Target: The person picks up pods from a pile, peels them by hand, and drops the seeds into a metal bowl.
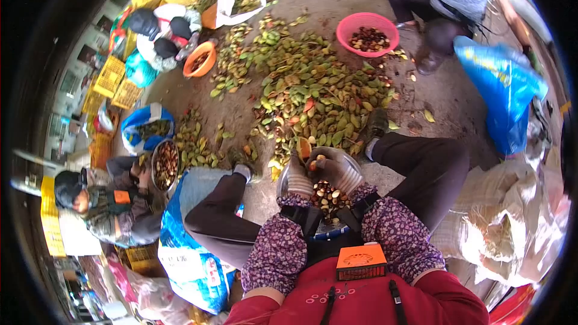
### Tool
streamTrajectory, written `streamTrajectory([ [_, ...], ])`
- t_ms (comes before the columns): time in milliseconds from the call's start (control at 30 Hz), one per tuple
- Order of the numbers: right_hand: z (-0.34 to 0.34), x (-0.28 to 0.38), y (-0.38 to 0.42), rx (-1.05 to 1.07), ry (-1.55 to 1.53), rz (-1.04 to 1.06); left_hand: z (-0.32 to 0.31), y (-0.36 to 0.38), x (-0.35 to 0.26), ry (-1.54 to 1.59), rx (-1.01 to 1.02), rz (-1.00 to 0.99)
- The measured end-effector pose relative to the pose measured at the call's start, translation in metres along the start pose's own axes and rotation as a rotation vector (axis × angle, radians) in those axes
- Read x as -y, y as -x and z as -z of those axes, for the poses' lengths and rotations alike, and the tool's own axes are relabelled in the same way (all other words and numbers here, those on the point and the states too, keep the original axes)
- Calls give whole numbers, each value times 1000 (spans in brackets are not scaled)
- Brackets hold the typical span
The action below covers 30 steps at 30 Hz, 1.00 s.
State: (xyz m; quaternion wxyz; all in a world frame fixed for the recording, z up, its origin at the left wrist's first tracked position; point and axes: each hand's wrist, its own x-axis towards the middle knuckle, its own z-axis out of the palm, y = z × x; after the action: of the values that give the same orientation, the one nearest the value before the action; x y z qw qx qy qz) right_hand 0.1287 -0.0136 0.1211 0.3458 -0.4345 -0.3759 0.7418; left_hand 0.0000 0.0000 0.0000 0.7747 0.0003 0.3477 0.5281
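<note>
My left hand (pixel 297 176), in a pale striped glove, is closed around a split orange-brown husk (pixel 305 147). Beside it, my right hand (pixel 338 168), in a matching glove, has its fingers curled around a small brownish piece (pixel 316 161), perhaps part of a fruit; its exact kind is hard to make out. Both hands are over a metal bowl (pixel 281 185) between my legs. Brown and cream nuts (pixel 327 197) lie in the bowl, partly hidden by my wrists. Just beyond the hands spreads a large heap of green and yellowish husked fruits (pixel 319 90).
A pink basin (pixel 393 26) and an orange bowl (pixel 212 65) hold nuts. Co-workers (pixel 158 30) sit around the heap. Blue bags (pixel 503 84) stand at both sides, woven sacks (pixel 500 216) at right, yellow crates (pixel 108 76) at left.
</note>
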Motion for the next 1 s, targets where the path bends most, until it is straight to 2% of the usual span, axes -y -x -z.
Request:
streamTrajectory([
  [67, 12, -15, -4, 158, -360, 15, -7, 10, -4, 91, -4, 171],
  [100, -88, -41, -99, 341, -539, 151, 38, 13, -157, -141, -66, 10],
  [133, -90, -44, -101, 230, -445, 225, 48, 4, -153, 5, -2, 45],
  [167, -88, -41, -108, 206, -567, 80, 57, -7, -154, 152, 67, 63],
  [200, -91, -24, -107, 163, -696, -62, 49, -4, -162, 162, 57, 1],
  [267, -72, -59, -134, 91, -540, -86, 34, 14, -183, 205, -1, -366],
  [300, -101, -29, -110, -75, -343, 5, 35, 25, -198, 222, -38, -531],
  [333, -96, -37, -112, -52, -397, -4, 41, 35, -226, 298, -78, -600],
  [367, -96, -35, -110, -44, -228, 15, 49, 45, -253, 297, -102, -640],
  [400, -98, -37, -113, -89, -117, -57, 64, 62, -285, 234, -134, -679],
  [433, -96, -43, -120, -149, -20, -116, 79, 88, -314, 135, -181, -725],
  [500, -97, -55, -119, -184, 187, -45, 111, 135, -351, -156, -294, -763],
  [567, -92, -68, -117, -213, 414, 10, 124, 163, -359, -481, -387, -754],
  [700, -95, -78, -110, -210, 748, -55, 82, 93, -322, -837, -378, -618],
  [767, -98, -78, -100, -195, 802, -119, 45, 63, -283, -1009, -339, -579],
  [867, -114, -69, -103, -197, 799, -151, 6, 51, -265, -1187, -248, -592],
  [900, -111, -59, -103, -225, 787, -126, -8, 46, -262, -1237, -221, -627],
  [967, -105, -40, -111, -423, 822, 162, -28, 41, -264, -1294, -168, -659],
  [1000, -106, -2, -81, -471, 702, 204, -36, 40, -264, -1325, -150, -682],
])
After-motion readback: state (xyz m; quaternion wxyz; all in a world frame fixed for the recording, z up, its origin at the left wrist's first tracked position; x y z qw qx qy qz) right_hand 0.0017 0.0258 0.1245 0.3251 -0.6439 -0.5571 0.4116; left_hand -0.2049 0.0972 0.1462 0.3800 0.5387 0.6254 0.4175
